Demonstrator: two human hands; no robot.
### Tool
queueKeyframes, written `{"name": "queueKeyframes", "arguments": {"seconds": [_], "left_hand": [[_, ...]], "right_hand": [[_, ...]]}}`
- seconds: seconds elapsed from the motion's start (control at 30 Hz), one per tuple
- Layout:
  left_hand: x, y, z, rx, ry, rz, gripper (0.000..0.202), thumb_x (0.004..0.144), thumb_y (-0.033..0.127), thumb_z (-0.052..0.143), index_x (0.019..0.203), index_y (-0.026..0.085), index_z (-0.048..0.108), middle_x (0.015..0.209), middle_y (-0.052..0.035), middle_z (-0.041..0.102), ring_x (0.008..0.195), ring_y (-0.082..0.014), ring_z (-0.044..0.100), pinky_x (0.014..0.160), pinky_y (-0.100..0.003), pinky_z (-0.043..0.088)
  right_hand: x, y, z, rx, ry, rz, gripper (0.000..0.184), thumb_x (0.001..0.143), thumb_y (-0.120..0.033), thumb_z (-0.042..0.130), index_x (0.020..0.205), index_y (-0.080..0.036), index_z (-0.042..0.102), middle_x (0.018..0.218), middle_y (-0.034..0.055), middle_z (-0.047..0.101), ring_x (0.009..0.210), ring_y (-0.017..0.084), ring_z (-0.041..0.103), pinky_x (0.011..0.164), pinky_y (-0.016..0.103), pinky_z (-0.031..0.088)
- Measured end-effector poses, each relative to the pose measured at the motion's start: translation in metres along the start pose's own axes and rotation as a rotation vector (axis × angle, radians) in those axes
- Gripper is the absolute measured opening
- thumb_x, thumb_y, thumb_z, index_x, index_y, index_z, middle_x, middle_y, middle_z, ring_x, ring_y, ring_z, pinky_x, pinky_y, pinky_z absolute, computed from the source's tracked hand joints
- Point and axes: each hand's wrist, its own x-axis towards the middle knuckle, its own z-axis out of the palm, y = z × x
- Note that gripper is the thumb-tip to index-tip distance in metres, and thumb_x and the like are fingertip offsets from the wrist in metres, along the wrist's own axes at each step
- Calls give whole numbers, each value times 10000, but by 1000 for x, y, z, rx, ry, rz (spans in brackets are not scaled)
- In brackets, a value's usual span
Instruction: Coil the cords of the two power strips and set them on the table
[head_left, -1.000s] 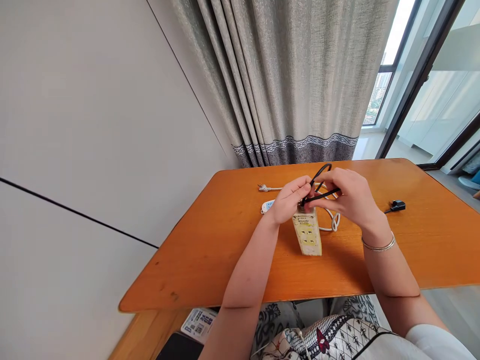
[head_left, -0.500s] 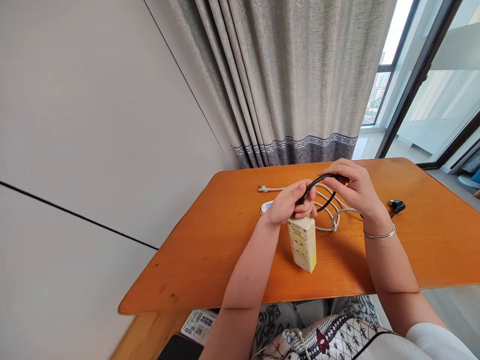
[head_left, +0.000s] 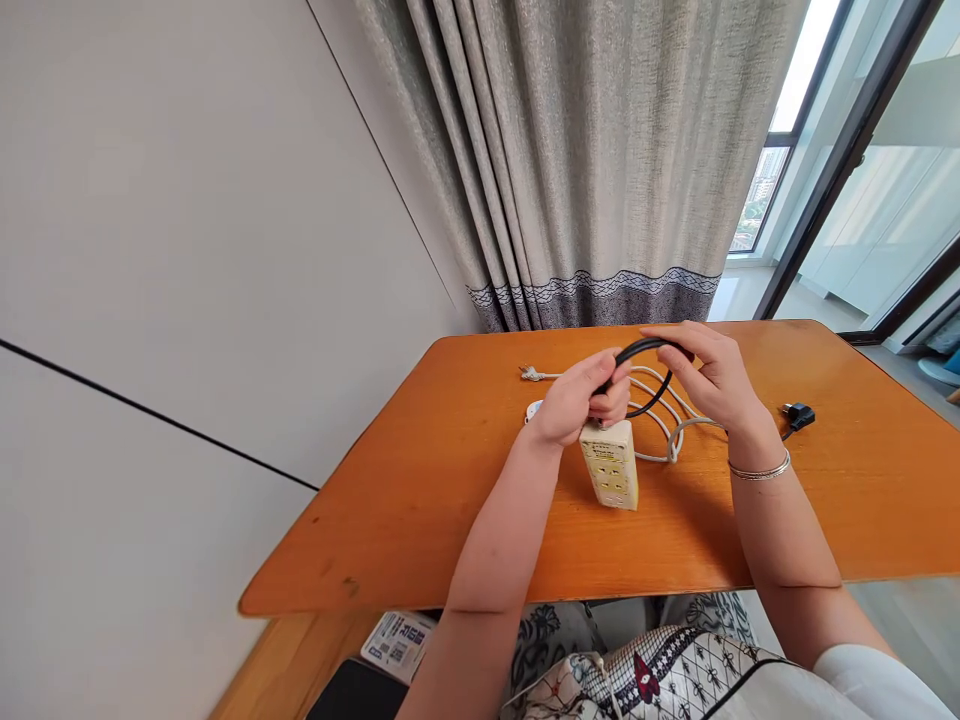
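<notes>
My left hand (head_left: 583, 400) is closed around a black power cord (head_left: 637, 346), just above the end of a worn, cream-yellow power strip (head_left: 611, 468). The strip hangs under that hand with its sockets towards me, its lower end tilted. My right hand (head_left: 709, 372) pinches the same cord further along, where it bends into a loop between the hands. The fingers hide part of the loop. Right of my right wrist, the black plug (head_left: 799, 414) lies on the table.
A white cord (head_left: 673, 450) lies in loose coils behind the hands, its grey-white plug (head_left: 531, 374) to the left. A white socket block (head_left: 533, 409) is mostly hidden by my left hand. The orange wooden table (head_left: 420, 480) meets a curtain (head_left: 600, 200) at the back.
The strip's lower end has swung up and away from me. The black cord's loop between my hands looks rounder and slightly higher. The view has shifted a little.
</notes>
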Motion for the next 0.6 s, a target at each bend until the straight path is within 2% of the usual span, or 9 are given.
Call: {"name": "queueKeyframes", "arguments": {"seconds": [0.07, 0.13, 0.23, 0.33, 0.4, 0.47, 0.53, 0.6], "left_hand": [[-2, 8, 0, -99, 111, 35, 436, 959, 524, 517, 688, 213, 376, 435, 121, 148, 356, -59, 113, 370, -175, 257], [-5, 18, -2, -195, 246, 85, 440, 1023, 479, 379, 673, 218, 329, 443, 115, 97, 354, -69, 67, 354, -170, 236], [-10, 33, -9, -294, 420, 236, 431, 1061, 411, 251, 679, 218, 303, 462, 105, 63, 364, -81, 29, 347, -162, 207], [-14, 44, -20, -322, 540, 403, 424, 1069, 386, 214, 691, 217, 305, 463, 103, 58, 367, -86, 19, 345, -154, 199], [-16, 47, -25, -311, 577, 445, 422, 1069, 398, 232, 695, 217, 307, 454, 104, 69, 360, -85, 26, 345, -154, 199], [-16, 48, -26, -292, 575, 414, 426, 1066, 416, 252, 692, 218, 303, 444, 105, 81, 349, -83, 37, 344, -160, 197], [-16, 47, -24, -269, 556, 355, 435, 1065, 427, 244, 685, 219, 290, 436, 104, 85, 342, -84, 45, 342, -168, 194], [-14, 45, -19, -245, 544, 309, 444, 1064, 438, 233, 678, 220, 272, 430, 103, 83, 338, -84, 52, 339, -172, 191]], "right_hand": [[0, 3, -3, -27, -21, 47, 344, 1004, -345, 441, 1168, -207, 710, 799, 43, 665, 739, 173, 590, 714, 308, 467], [0, 7, -7, -38, -86, 125, 352, 1013, -341, 400, 1096, -186, 705, 782, 40, 661, 726, 170, 594, 714, 304, 462], [-1, 14, -11, -82, -215, 250, 374, 1020, -367, 372, 929, -179, 681, 730, 31, 645, 663, 164, 570, 660, 292, 436], [-2, 24, -9, -140, -239, 302, 381, 1015, -375, 371, 979, -173, 692, 730, 38, 652, 671, 179, 578, 651, 296, 436], [-1, 30, -4, -170, -140, 291, 396, 1011, -368, 377, 1125, -166, 698, 788, 58, 681, 725, 195, 605, 672, 302, 449], [-1, 32, 1, -239, 50, 257, 424, 1009, -364, 385, 1260, -179, 672, 838, 72, 696, 763, 202, 617, 682, 301, 451], [-1, 27, 3, -369, 211, 233, 435, 1004, -355, 403, 1323, -205, 657, 804, 65, 682, 711, 193, 600, 641, 288, 426], [-3, 15, 3, -520, 230, 240, 426, 994, -330, 429, 1333, -224, 664, 745, 54, 656, 619, 175, 564, 577, 278, 376]]}}
